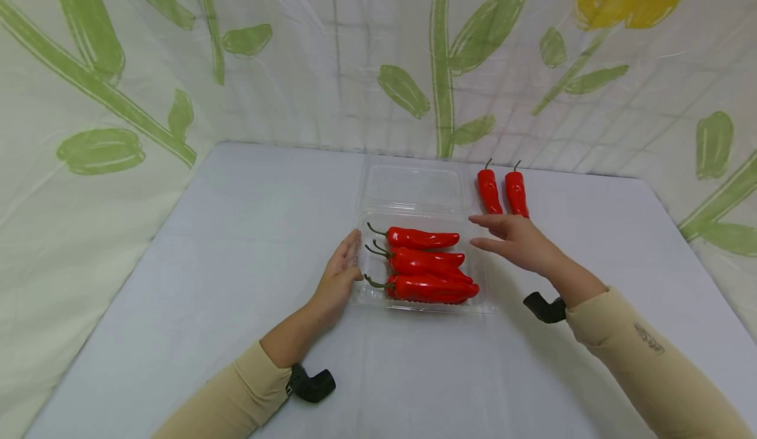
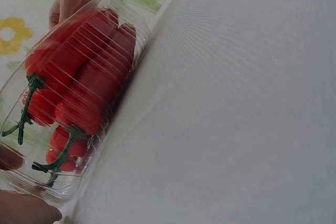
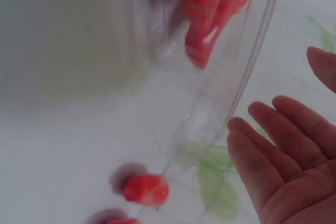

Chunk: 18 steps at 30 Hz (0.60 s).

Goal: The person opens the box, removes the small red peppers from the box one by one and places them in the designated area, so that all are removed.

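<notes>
I see a clear plastic box [image 1: 422, 261] near the middle of the table [image 1: 225, 242], lid swung back toward 12 o'clock. Three red peppers [image 1: 427, 267] lie inside it, stems pointing to 9 o'clock. Two more peppers [image 1: 503, 191] lie on the table just beyond the box's 1 o'clock corner, side by side, tips toward me.

My left hand [image 1: 340, 275] rests against the box's 9 o'clock wall, fingers nearly straight, steadying rather than clasping. My right hand [image 1: 517, 240] hovers flat and spread just past the 3 o'clock rim, holding nothing, between the box and the loose pair.

Risks, as I judge them:
- The box is thin and light; a sideways knock from the right hand could slide it or tip the lid, since the left only presses one wall.
- The loose pair is round and smooth; a glancing touch may roll one toward the backdrop [image 1: 355, 64].
- The box looks nearly full; more peppers may pile above the rim.
</notes>
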Motion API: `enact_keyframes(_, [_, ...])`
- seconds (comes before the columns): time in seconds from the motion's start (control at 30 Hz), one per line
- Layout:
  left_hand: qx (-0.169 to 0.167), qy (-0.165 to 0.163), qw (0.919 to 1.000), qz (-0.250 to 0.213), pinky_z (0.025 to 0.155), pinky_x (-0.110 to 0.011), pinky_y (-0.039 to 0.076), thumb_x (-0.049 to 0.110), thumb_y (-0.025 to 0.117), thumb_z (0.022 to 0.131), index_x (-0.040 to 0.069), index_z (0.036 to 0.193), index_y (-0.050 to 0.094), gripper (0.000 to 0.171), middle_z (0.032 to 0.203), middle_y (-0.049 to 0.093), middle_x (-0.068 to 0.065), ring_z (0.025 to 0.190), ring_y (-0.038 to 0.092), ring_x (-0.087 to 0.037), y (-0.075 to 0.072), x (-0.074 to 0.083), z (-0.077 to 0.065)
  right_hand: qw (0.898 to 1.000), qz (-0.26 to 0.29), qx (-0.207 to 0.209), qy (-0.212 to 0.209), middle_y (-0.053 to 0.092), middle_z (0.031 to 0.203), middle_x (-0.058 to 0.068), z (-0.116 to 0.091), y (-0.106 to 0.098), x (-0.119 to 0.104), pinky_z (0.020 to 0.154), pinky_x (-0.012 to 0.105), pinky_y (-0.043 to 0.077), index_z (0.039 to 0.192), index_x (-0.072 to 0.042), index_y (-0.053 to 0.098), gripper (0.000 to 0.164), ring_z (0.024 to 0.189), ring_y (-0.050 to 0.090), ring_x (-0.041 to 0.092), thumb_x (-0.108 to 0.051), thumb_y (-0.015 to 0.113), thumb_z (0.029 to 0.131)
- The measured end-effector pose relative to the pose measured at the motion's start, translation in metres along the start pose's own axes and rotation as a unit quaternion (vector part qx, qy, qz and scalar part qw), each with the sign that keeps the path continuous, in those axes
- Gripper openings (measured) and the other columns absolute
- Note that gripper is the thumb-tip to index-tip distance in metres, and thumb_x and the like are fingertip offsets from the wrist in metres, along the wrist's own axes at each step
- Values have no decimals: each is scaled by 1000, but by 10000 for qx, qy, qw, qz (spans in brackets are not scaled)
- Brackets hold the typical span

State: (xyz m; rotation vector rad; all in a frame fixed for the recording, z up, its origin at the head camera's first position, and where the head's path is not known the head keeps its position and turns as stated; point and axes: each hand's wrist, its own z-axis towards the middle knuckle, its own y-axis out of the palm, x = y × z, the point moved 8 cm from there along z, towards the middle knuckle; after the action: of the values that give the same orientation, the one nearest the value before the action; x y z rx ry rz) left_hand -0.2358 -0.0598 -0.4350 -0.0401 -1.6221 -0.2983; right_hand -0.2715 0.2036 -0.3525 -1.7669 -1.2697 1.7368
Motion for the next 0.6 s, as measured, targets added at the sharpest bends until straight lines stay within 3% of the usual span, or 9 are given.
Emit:
enact_keyframes(0.2, [-18, 9, 10000, -2, 118, -40, 3, -13, 30, 72, 0, 148, 12, 79, 158, 9, -10, 146, 2, -22, 0, -1, 0, 9989, 78, -182, -435, 55, 131, 18, -5, 12, -16, 89, 47, 51, 133, -9, 52, 53, 120, 52, 41, -24, 65, 84])
enact_keyframes(0.4, [-29, 23, 10000, -66, 119, -39, 4, -13, 30, 72, 0, 148, 12, 80, 158, 8, -11, 146, 2, -22, 1, 0, 0, 9955, -14, -665, -675, 59, 128, 15, -3, 27, -28, 89, 44, 52, 132, -8, 53, 51, 116, 56, 36, -20, 65, 84])
enact_keyframes(0.6, [-12, 46, 9999, -95, 118, -40, 3, -14, 30, 71, 0, 148, 12, 80, 158, 8, -11, 146, 2, -23, 0, 0, 1, 9895, -265, -1170, -806, 65, 116, 9, -3, 42, -42, 75, 26, 55, 132, -9, 54, 47, 94, 61, 20, -17, 62, 86])
